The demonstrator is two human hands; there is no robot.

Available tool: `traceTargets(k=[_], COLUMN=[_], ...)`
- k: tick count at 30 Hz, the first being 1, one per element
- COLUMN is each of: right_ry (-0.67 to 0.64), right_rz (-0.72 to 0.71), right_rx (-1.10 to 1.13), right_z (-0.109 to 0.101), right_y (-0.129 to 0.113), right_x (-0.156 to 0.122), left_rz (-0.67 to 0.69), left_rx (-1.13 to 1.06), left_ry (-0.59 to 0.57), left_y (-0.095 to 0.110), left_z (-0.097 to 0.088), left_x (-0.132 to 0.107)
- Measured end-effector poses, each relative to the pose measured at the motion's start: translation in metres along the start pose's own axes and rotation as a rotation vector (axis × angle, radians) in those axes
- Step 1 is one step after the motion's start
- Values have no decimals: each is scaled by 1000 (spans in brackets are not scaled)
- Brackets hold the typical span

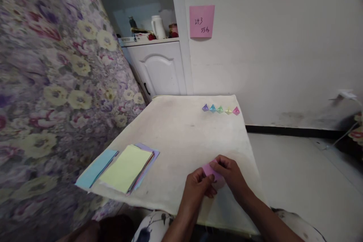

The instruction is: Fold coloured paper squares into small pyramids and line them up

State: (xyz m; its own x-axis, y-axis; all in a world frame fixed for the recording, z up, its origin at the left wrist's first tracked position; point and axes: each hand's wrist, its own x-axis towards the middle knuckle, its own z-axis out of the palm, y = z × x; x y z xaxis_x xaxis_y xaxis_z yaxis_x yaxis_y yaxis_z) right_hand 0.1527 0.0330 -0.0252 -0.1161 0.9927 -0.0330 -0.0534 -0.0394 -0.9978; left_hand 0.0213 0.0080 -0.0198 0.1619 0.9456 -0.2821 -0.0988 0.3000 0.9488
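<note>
A small pink paper (pixel 209 171), leaning toward lilac and smooth where it shows, sits between my two hands above the near right part of the pale surface (pixel 178 128). It is far smaller than the sheets at left; my fingers cover much of its outline, and I cannot tell how many folds it carries. My left hand (pixel 196 187) grasps it from the lower left, thumb laid across the near side, other fingers curled around and below; my right hand (pixel 230 172) pinches the far right edge, thumb on top, forefinger bent against it. My left forearm climbs steeply from the bottom of the view, leaning right, while the right one slants in from the lower right, the two wrists angled toward each other. Whether either hand rests on the surface, I cannot tell. Near the far right corner, five folded shapes (pixel 220 109) form a row: purple, blue, green, yellow and pink. Off to my left lie a stack (pixel 127 166) topped in pale yellow and, beside it along the surface's left edge, blue paper (pixel 96 168). A handwritten pink note (pixel 202 21) hangs on the wall (pixel 272 45) ahead.
</note>
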Motion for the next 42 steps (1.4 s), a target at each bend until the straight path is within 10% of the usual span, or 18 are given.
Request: traceTargets(k=[12,26,42], right_ry=[177,57,-8], right_rz=[-191,-212,-556], right_rx=[-189,-167,-355], right_z=[-4,0,1], right_y=[-18,-17,-15], right_x=[-3,-2,-10], left_rz=[70,62,43], left_rx=[10,-18,-111], left_ry=[104,77,75], left_y=[9,9,18], left_z=[1,3,-1], left_x=[8,10,6])
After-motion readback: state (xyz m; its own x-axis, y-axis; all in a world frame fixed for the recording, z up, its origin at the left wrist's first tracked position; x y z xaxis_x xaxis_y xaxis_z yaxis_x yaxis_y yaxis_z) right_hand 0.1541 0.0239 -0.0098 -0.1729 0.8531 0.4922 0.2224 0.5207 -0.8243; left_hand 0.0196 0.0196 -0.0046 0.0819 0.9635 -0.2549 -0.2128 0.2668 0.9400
